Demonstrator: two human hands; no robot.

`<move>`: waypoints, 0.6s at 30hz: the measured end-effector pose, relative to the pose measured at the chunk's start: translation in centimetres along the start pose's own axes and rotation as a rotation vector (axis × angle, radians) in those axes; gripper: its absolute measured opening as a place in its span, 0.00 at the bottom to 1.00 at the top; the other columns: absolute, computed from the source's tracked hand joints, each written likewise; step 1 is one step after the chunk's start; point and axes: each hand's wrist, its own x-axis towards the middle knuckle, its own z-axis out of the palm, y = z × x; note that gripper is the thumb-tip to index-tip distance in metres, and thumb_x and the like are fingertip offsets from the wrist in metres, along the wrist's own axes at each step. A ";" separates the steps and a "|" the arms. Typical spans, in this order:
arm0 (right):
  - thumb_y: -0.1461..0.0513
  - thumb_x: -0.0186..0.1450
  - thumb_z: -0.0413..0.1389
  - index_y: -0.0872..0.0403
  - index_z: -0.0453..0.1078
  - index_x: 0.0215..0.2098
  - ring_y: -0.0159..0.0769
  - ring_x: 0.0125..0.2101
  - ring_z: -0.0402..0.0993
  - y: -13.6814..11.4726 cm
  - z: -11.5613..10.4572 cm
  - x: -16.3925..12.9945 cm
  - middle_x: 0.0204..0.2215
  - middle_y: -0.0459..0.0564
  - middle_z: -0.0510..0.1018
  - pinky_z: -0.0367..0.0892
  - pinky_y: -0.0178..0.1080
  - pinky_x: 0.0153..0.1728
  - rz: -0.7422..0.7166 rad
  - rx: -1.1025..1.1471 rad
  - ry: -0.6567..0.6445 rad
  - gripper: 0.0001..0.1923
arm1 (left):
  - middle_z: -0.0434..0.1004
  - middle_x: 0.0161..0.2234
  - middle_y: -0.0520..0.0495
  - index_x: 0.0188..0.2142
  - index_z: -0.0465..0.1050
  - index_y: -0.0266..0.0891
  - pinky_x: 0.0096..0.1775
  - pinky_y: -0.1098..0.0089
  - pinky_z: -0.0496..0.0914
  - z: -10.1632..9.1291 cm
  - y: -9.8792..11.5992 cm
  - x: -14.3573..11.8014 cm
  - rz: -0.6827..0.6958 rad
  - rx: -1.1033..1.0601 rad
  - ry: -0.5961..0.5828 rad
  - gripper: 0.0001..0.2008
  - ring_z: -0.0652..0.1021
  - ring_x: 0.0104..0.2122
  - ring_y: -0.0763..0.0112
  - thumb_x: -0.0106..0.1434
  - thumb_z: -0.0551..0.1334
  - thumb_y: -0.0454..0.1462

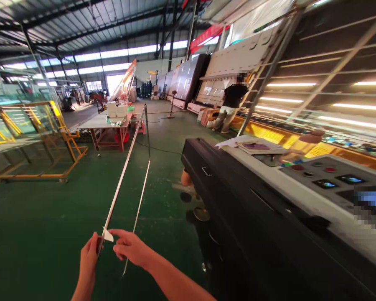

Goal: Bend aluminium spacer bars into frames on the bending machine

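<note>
The left hand (89, 253) pinches a thin metal frame (123, 173) near its close end, thumb and fingers shut around the upper bar. The right hand (130, 247) comes in from the other side, index finger stretched out to a small white piece (108, 236) on that bar, the other fingers curled; the view is too coarse to tell whether this hand grips the piece or only touches it. The frame stretches forward from the hands, its far corner raised and its second long bar running lower, over the green floor (65, 217).

Just right of the frame is a long black cabinet (238, 200), with papers (257, 146) on its far end and a control panel (319, 171) of buttons and small lit screens on its light top. Farther ahead on the left, a table (92, 122) carries pale boxes (116, 110), and left of it stands a yellow rack (57, 112). Beyond the cabinet, a person in a black top (233, 98) stands with their back turned, beside a tall leaning panel (238, 56).
</note>
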 end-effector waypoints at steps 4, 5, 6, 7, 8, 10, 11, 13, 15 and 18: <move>0.61 0.57 0.59 0.60 0.61 0.66 0.23 0.19 0.62 -0.9 -6.7 5.4 0.17 0.35 0.68 0.55 0.32 0.25 0.036 0.007 0.004 0.39 | 0.78 0.24 0.42 0.28 0.79 0.34 0.30 0.65 0.69 5.7 0.0 6.8 -0.067 -0.078 -0.055 0.40 0.77 0.28 0.58 0.44 0.61 0.71; 0.62 0.57 0.58 0.61 0.60 0.66 0.23 0.19 0.62 -1.3 -8.9 6.6 0.17 0.35 0.68 0.55 0.31 0.25 0.036 0.002 0.008 0.39 | 0.78 0.25 0.42 0.29 0.79 0.33 0.31 0.66 0.70 7.8 0.1 8.4 -0.060 -0.072 -0.063 0.40 0.78 0.29 0.58 0.44 0.62 0.70; 0.62 0.57 0.58 0.62 0.60 0.67 0.23 0.19 0.63 -1.7 -11.4 7.7 0.17 0.36 0.69 0.55 0.31 0.24 0.037 -0.006 0.011 0.39 | 0.79 0.26 0.42 0.31 0.80 0.33 0.32 0.66 0.70 10.2 0.3 10.0 -0.042 -0.060 -0.069 0.40 0.78 0.30 0.57 0.44 0.63 0.70; 0.62 0.57 0.58 0.62 0.59 0.67 0.24 0.19 0.63 -2.2 -14.2 8.7 0.18 0.36 0.69 0.55 0.31 0.24 0.039 -0.009 0.017 0.40 | 0.79 0.27 0.42 0.32 0.80 0.33 0.33 0.66 0.70 12.9 0.6 11.5 -0.017 -0.041 -0.074 0.39 0.78 0.31 0.57 0.44 0.64 0.69; 0.63 0.57 0.58 0.63 0.59 0.68 0.24 0.18 0.63 -2.6 -17.3 9.6 0.18 0.36 0.69 0.55 0.31 0.24 0.042 -0.007 0.026 0.40 | 0.79 0.27 0.43 0.33 0.80 0.34 0.33 0.67 0.70 15.9 1.0 12.9 0.016 -0.012 -0.084 0.38 0.78 0.31 0.57 0.45 0.65 0.68; 0.62 0.57 0.58 0.61 0.57 0.69 0.24 0.18 0.63 -3.3 -24.6 11.2 0.18 0.36 0.69 0.55 0.31 0.24 0.051 0.008 0.047 0.42 | 0.79 0.27 0.46 0.33 0.80 0.35 0.34 0.68 0.68 22.9 2.3 15.4 0.100 0.068 -0.106 0.35 0.77 0.31 0.60 0.46 0.66 0.66; 0.61 0.57 0.58 0.60 0.57 0.69 0.24 0.18 0.62 -3.8 -28.8 11.8 0.18 0.36 0.69 0.56 0.31 0.24 0.051 0.010 0.051 0.42 | 0.78 0.27 0.47 0.32 0.80 0.36 0.34 0.69 0.68 26.9 3.1 16.5 0.138 0.108 -0.113 0.33 0.76 0.31 0.61 0.47 0.66 0.65; 0.61 0.59 0.58 0.58 0.55 0.70 0.24 0.19 0.62 -5.0 -37.9 12.6 0.19 0.37 0.68 0.57 0.31 0.25 0.038 -0.026 0.047 0.42 | 0.77 0.27 0.48 0.31 0.80 0.37 0.33 0.69 0.67 35.6 5.3 18.5 0.195 0.155 -0.107 0.32 0.75 0.30 0.62 0.48 0.65 0.65; 0.59 0.60 0.58 0.55 0.54 0.71 0.26 0.21 0.63 -7.0 -47.5 13.0 0.21 0.38 0.69 0.58 0.32 0.27 -0.018 -0.202 0.027 0.42 | 0.77 0.26 0.49 0.30 0.80 0.37 0.33 0.69 0.66 44.9 8.1 20.3 0.210 0.167 -0.092 0.33 0.75 0.30 0.61 0.47 0.65 0.65; 0.56 0.61 0.59 0.53 0.52 0.72 0.30 0.27 0.66 -11.3 -61.7 14.0 0.27 0.43 0.73 0.60 0.34 0.31 -0.138 -0.552 0.049 0.43 | 0.77 0.26 0.48 0.30 0.80 0.36 0.31 0.69 0.66 58.2 12.6 23.4 0.167 0.177 -0.079 0.35 0.75 0.30 0.60 0.43 0.67 0.67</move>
